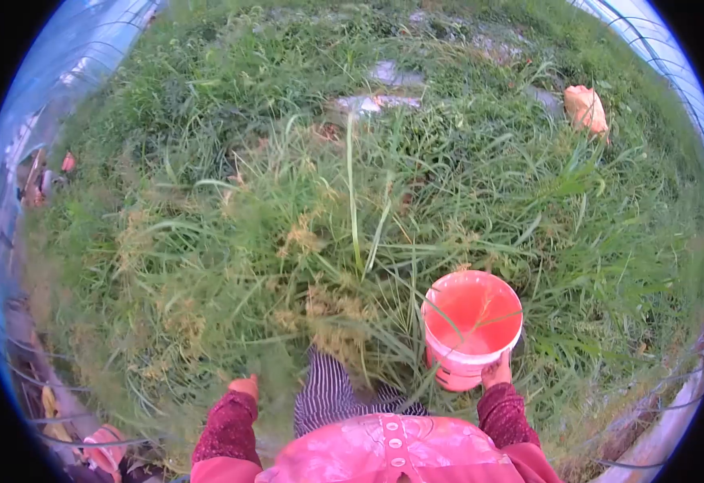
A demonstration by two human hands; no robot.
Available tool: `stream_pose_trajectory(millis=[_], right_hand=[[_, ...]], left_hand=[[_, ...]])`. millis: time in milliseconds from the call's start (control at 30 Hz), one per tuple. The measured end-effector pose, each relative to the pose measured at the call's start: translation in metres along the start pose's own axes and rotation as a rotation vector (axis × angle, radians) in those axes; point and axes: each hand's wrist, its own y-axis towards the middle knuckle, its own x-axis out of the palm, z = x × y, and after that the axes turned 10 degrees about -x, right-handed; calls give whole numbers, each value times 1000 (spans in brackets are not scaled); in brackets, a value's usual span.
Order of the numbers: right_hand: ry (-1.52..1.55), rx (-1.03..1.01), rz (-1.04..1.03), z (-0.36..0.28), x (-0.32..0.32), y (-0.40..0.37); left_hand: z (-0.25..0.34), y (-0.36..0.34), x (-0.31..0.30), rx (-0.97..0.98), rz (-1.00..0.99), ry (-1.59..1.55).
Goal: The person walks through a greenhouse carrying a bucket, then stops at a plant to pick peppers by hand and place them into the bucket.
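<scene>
My right hand (pixel 497 371) is closed on the near rim of a pink-red bucket (pixel 473 372). The bucket leans so that its mouth faces up toward me, and a few grass blades cross its opening. Whether anything lies at its bottom is hard to make out. Over on the other side, my left hand (pixel 245 386) hangs low above the weeds. It is small and blurred, its fingers mostly hidden, and nothing visible is in it. Tall grass (pixel 352 201) with brownish seed heads stands right in front of my striped trousers (pixel 328 394).
Dense weeds cover the ground inside a hooped tunnel with blue plastic sheeting (pixel 86 48). A filled orange-pink sack (pixel 585 110) stands at the far right. Patches of pale ground sheet (pixel 378 104) show through ahead. Pinkish items (pixel 105 447) lie at the lower left edge.
</scene>
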Motion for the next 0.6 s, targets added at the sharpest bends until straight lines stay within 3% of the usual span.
stream_pose_trajectory(millis=[67,133,167,200,333,600], right_hand=[[6,-19,-42,0,9,-5],[14,-7,45,1,23,-9],[16,-25,27,3,30,-16],[16,-50,3,5,40,-18],[-32,-12,-27,25,66,6],[-93,-138,168,26,162,11]], left_hand=[[-3,5,10,45,-9,1],[-6,8,18,98,-45,-25],[-11,-9,-3,216,3,84],[-10,20,19,188,-102,-57],[-12,14,-8,248,-154,-210],[-70,7,-77,335,-128,-418]])
